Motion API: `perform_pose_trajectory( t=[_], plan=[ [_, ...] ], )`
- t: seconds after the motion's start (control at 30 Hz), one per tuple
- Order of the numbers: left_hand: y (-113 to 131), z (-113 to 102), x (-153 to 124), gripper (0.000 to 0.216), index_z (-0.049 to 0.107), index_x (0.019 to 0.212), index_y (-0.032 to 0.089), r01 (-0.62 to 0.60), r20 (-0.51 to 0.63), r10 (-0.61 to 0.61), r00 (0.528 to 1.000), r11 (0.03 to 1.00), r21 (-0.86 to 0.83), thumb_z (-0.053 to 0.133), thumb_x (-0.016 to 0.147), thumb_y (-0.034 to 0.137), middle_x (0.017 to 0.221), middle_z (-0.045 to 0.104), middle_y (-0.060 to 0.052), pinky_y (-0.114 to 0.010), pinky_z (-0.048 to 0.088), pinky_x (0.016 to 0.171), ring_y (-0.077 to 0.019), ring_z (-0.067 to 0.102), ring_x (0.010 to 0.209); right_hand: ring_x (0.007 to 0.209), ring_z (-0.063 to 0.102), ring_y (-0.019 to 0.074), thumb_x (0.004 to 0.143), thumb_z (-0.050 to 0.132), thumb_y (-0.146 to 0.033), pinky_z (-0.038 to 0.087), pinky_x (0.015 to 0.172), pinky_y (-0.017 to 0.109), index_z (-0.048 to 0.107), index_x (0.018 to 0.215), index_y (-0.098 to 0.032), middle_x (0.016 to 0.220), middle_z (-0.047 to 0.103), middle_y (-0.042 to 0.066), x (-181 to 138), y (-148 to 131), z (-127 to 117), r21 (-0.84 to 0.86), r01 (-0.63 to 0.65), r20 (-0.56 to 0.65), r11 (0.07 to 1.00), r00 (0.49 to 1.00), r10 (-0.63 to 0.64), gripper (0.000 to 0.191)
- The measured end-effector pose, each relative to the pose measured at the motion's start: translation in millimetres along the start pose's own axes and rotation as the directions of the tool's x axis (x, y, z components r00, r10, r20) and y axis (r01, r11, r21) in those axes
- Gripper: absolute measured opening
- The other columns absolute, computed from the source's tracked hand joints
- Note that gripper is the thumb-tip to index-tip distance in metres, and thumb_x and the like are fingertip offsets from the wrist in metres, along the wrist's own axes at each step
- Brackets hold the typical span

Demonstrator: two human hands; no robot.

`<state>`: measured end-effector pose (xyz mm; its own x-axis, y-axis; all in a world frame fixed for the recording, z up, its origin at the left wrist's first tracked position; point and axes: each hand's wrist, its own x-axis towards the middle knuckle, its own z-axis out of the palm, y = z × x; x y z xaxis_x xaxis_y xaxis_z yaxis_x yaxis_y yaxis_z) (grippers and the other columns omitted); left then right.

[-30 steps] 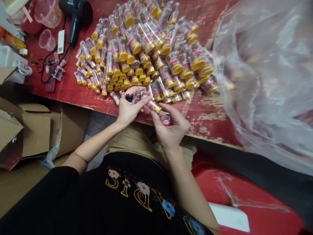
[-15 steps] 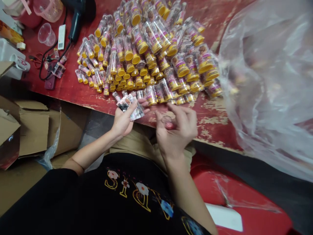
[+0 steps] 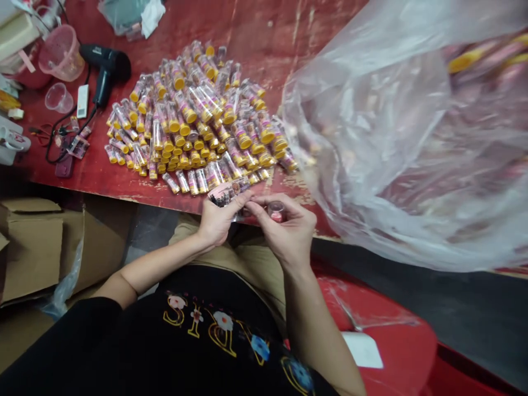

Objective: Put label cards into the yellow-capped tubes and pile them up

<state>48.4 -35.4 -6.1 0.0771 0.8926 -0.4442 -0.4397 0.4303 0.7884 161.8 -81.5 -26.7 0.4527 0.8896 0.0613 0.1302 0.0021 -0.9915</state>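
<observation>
Printed cards (image 3: pixel 229 192), thumb-clamped in left hand (image 3: pixel 216 224), lie just left of right hand (image 3: pixel 292 228), its fingertips nearly closed, curled fingers holding clear container (image 3: pixel 276 211).

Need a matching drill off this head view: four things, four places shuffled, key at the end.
Things:
1. printed cards
2. hair dryer
3. plastic bag
4. small clear container

Places:
A. right of the tube pile in the picture
B. in the right grip
C. left of the tube pile in the picture
D. in the left grip

Pairs: 1-D, 2-C, 3-A, 4-B
</observation>
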Motion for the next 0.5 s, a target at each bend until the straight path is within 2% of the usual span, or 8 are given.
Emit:
perform_pose_trajectory(
  t=[0.1,0.17,0.27,0.43,0.5],
  plan=[
    [2.4,8.7,0.7,0.052,0.071,0.092,0.017,0.049,0.044,-0.049,0.998,0.999,0.017,0.1,0.055,0.038,0.079,0.07,0.003,-0.023,0.047,0.06,-0.0087,0.06,0.064,0.057,0.053,0.0093,0.084,0.079,-0.044,0.045,0.055,0.023,0.072,0.079,-0.018,0.07,0.066,-0.001,3.8,0.4,-8.4,0.01,-0.013,-0.013,1.0,1.0,0.013,0.027],
    [3.5,13.2,1.1,0.053,0.07,0.092,0.016,0.05,0.071,-0.05,0.996,0.999,-0.001,0.1,0.054,0.036,0.078,0.069,0.003,-0.023,0.045,0.058,-0.0082,0.058,0.063,0.053,0.048,0.008,0.08,0.082,-0.046,0.04,0.05,0.021,0.073,0.084,-0.018,0.068,0.063,-0.002,6.0,2.3,-11.5,0.069,-0.065,-0.007,0.996,0.998,0.065,0.03],
    [2.6,19.8,1.7,0.047,0.069,0.09,0.017,0.055,0.063,-0.053,0.997,0.998,-0.03,0.099,0.057,0.031,0.08,0.069,0.003,-0.023,0.044,0.058,-0.0082,0.059,0.065,0.053,0.048,0.0083,0.076,0.085,-0.05,0.041,0.051,0.022,0.073,0.086,-0.018,0.064,0.061,-0.003,9.2,4.9,-11.1,0.139,-0.103,-0.002,0.985,0.994,0.105,0.036],
    [-0.7,31.5,2.5,0.043,0.06,0.076,0.017,0.076,0.025,-0.075,0.997,0.995,-0.065,0.099,0.061,0.032,0.073,0.061,0.006,-0.022,0.04,0.053,-0.0062,0.053,0.06,0.051,0.044,0.0082,0.085,0.078,-0.057,0.04,0.05,0.022,0.066,0.072,-0.018,0.059,0.053,-0.004,18.5,10.9,-5.6,0.099,-0.033,-0.072,0.995,0.997,0.04,0.043],
    [0.1,35.7,4.3,0.041,0.062,0.076,0.017,0.13,0.005,-0.13,0.991,0.987,-0.09,0.098,0.063,0.029,0.072,0.063,0.006,-0.023,0.042,0.055,-0.007,0.054,0.059,0.049,0.042,0.0084,0.089,0.072,-0.059,0.04,0.047,0.022,0.064,0.074,-0.019,0.056,0.05,-0.004,23.5,15.8,-7.5,0.099,0.005,-0.045,0.995,0.999,-0.001,0.044]
  ],
)
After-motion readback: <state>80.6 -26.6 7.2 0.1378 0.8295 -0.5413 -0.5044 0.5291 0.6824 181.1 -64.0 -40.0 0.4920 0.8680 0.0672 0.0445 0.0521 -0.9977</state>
